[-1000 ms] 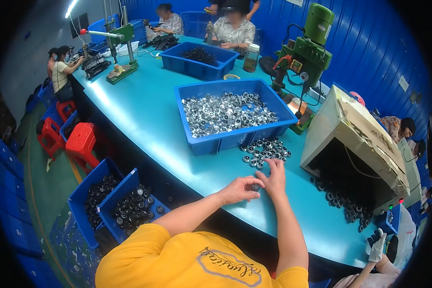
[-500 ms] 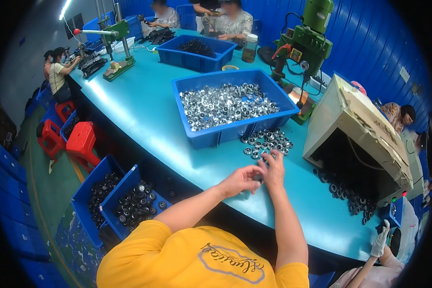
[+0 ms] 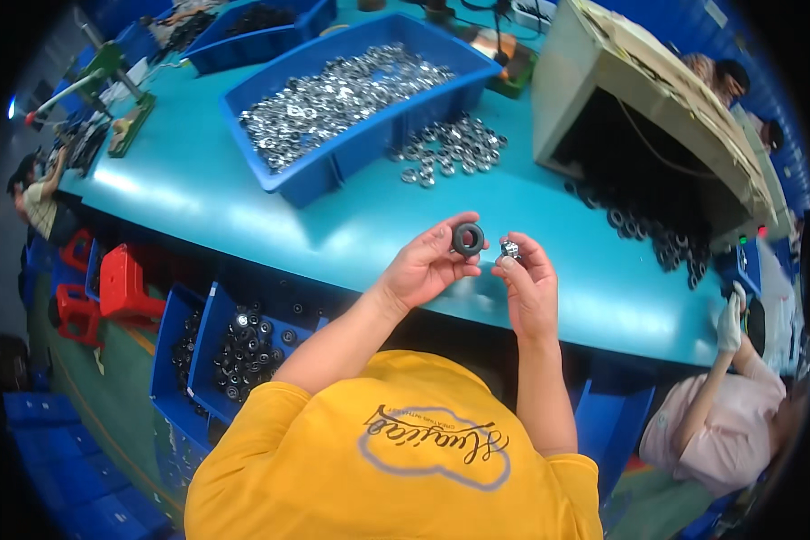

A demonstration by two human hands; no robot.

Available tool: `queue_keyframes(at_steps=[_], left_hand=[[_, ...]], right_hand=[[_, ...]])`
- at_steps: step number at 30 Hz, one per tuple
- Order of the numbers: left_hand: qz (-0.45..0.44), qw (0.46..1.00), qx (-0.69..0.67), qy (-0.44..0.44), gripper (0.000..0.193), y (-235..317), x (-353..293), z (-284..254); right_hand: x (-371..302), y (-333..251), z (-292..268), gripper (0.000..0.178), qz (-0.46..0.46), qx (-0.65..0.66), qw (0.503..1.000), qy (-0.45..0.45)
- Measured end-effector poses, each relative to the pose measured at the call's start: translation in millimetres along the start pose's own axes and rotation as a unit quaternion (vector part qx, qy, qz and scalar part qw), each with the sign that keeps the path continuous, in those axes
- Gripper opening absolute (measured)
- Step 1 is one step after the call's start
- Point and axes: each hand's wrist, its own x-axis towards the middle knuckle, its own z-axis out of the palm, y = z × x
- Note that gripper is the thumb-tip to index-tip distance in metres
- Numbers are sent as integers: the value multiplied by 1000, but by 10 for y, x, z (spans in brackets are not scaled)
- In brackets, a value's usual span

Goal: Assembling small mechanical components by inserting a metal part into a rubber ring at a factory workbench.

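Held up in my left hand (image 3: 427, 261) is a black rubber ring (image 3: 467, 239), its round hole facing me. My right hand (image 3: 529, 279) pinches a small shiny silver wheel hub (image 3: 510, 249) between thumb and fingers. The two pieces are close together but apart, above the front edge of the teal table (image 3: 333, 243). Beyond my hands lies a loose pile of silver hubs (image 3: 454, 148). Behind it stands a large blue bin (image 3: 310, 184) full of the same silver pieces.
A beige box-shaped housing (image 3: 562, 117) stands at the right, with black rings (image 3: 634, 225) spilling from its dark opening. Blue bins (image 3: 209, 315) with black wheels are low at the left, near a red stool (image 3: 126, 283). A gloved co-worker (image 3: 715, 414) sits at the right.
My view has tipped down and shifted. My hands have come away from the hub pile toward me and moved apart, now showing the black ring and the silver hub in them.
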Motion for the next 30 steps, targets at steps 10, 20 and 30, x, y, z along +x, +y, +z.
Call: queue_keyframes(at_steps=[10,20,30], left_hand=[[-24,1000,-4,-1,52,-148,-5,82],[-13,1000,12,-3,53,-149,-156,97],[-10,1000,-16,2,48,-162,-164,134]], right_hand=[[-341,0,3,38,-8,16,1000,12],[-388,55,48,37,-7,29,1000,-7],[-416,44,53,36,-8,28,1000,-11]])
